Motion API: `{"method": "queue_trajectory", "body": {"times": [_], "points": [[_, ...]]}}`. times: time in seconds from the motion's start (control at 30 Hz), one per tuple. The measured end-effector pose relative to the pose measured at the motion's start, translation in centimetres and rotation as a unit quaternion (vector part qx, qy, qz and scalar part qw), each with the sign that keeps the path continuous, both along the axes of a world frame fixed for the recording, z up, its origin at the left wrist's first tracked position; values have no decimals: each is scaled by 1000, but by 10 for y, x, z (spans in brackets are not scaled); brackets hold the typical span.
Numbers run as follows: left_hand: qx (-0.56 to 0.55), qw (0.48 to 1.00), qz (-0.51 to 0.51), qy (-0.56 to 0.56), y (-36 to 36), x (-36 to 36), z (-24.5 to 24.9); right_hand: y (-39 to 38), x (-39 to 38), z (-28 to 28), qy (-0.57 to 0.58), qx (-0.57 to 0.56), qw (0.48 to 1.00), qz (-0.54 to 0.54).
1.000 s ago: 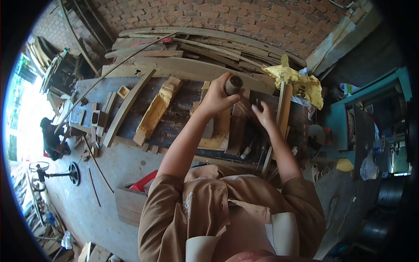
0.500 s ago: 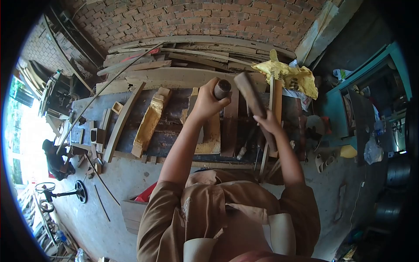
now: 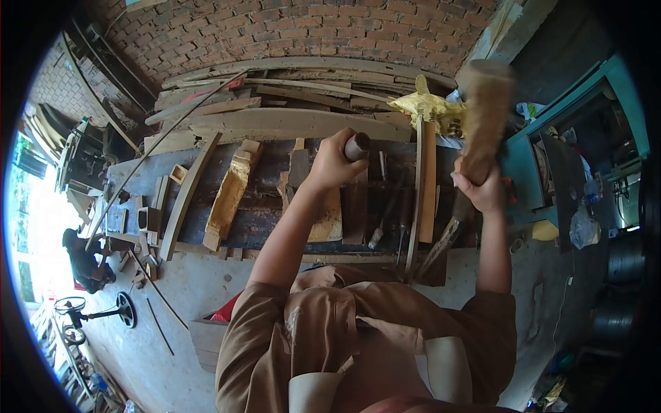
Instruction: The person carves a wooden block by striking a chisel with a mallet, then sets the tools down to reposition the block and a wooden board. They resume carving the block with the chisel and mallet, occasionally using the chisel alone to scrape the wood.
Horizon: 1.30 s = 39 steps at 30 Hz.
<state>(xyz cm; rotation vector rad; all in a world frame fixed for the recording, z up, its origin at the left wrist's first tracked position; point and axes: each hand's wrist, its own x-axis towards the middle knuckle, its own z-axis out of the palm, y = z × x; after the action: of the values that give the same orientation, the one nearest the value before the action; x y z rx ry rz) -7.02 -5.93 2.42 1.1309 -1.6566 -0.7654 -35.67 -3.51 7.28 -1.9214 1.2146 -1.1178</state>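
Observation:
My left hand (image 3: 334, 164) is wrapped around an upright chisel (image 3: 357, 146), its round handle end pointing up at me; the blade is hidden below the fist. Under that hand lies a pale yellow piece of wood (image 3: 328, 221) on the workbench (image 3: 268, 189). My right hand (image 3: 480, 187) grips a wooden mallet (image 3: 487, 103), blurred by motion and raised at the right, apart from the chisel. Close by my left hand, a dark flat board (image 3: 355, 213) rests on the bench.
A carved yellow block (image 3: 231, 196) and a curved strip (image 3: 189, 196) lie left. Long boards (image 3: 421, 193), a brush (image 3: 377, 234) and slim tools lie right. Behind are stacked planks (image 3: 296, 124) and a yellow sack (image 3: 430, 105). A teal cabinet (image 3: 533, 162) stands at right.
My right hand has swung the mallet up and to the right, away from the chisel. My left hand keeps its grip, nearly in place. The view has shifted slightly.

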Motion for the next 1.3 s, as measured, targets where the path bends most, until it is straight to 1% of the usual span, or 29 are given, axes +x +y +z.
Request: {"method": "queue_trajectory", "body": {"times": [0.03, 0.1, 0.13, 0.17, 0.2, 0.23, 0.3, 0.33, 0.37, 0.43, 0.47, 0.5, 0.57, 0.6, 0.63, 0.7, 0.73, 0.77, 0.8, 0.83, 0.87, 0.9, 0.97, 1.0, 1.03, 1.1, 1.17, 1.23, 1.3], "points": [[19, 1000, -3, -1, -1, 0, 0, 0, -1, -12, -129, 66, 989, -17], [16, 1000, 0, 2, -1, -1, 0, 4, 1, -20, -116, 72, 990, -25], [12, 1000, 5, 5, -1, -1, 0, 7, 7, -12, 80, 60, 995, 4], [12, 1000, 5, 5, 0, -1, -1, 10, 11, -7, 271, 46, 961, 33], [8, 1000, 1, -2, 1, 0, -4, 6, 4, -16, 217, 22, 974, 63], [1, 1000, -3, -9, 0, 1, -3, 6, -2, -18, 217, 19, 974, 63], [5, 1000, -7, 3, -1, 2, -1, 10, -10, -19, 47, -8, 999, -11], [15, 1000, -13, 15, 2, 1, -1, 8, -13, -32, -66, 40, 996, -34], [18, 1000, -16, 16, 3, 1, -3, 11, -11, -38, -65, 42, 996, -37], [9, 1000, -15, 19, 0, 2, -3, 14, 1, -41, -166, 106, 980, -24], [8, 1000, -16, 19, 0, 2, -3, 11, -4, -48, 34, -23, 999, -33], [12, 1000, -18, 13, -1, 2, -3, 11, -3, -45, 34, -23, 999, -34], [16, 1000, -21, 6, 1, 3, -4, 14, 2, -34, 146, 73, 986, 40], [10, 1000, -19, 8, 2, 2, -4, 15, -3, -29, 154, 86, 984, 0], [6, 1000, -16, 12, 2, 2, -5, 12, -7, -35, 155, 85, 984, 0], [16, 1000, -18, 10, 2, 1, -6, 11, -12, -49, -9, 5, 997, -76], [23, 1000, -20, 6, 2, 1, -6, 11, -10, -50, -106, 114, 987, -30], [24, 999, -21, 6, 3, 1, -5, 13, -5, -49, -106, 115, 987, -31], [27, 999, -20, 6, 4, 0, -3, 16, 8, -38, 13, 8, 1000, -14], [29, 999, -18, 5, 4, 0, -3, 18, 15, -28, 132, -100, 986, 4], [30, 999, -18, 5, 5, 0, -4, 18, 15, -20, 190, 84, 977, 51], [34, 999, -25, 10, 6, -1, -6, 18, 10, -24, 188, 86, 977, 50], [33, 999, -31, 17, 4, 1, -5, 8, -7, -38, 155, 81, 985, -5], [24, 999, -30, 11, 4, 1, -6, 4, -14, -46, 147, 25, 988, -30], [16, 999, -29, 5, 6, 0, -7, 2, -15, -54, 149, 28, 988, -30], [17, 999, -27, 6, 7, 0, -7, -4, -12, -70, 126, 7, 986, -105], [16, 1000, -24, 7, 7, -1, -6, -10, -7, -94, 143, 11, 984, -107], [23, 999, -27, 8, 7, 0, -7, -17, 4, -124, 179, 112, 973, -97], [20, 999, -28, 6, 6, 0, -8, -22, 16, -160, 282, 126, 948, -74]]}}
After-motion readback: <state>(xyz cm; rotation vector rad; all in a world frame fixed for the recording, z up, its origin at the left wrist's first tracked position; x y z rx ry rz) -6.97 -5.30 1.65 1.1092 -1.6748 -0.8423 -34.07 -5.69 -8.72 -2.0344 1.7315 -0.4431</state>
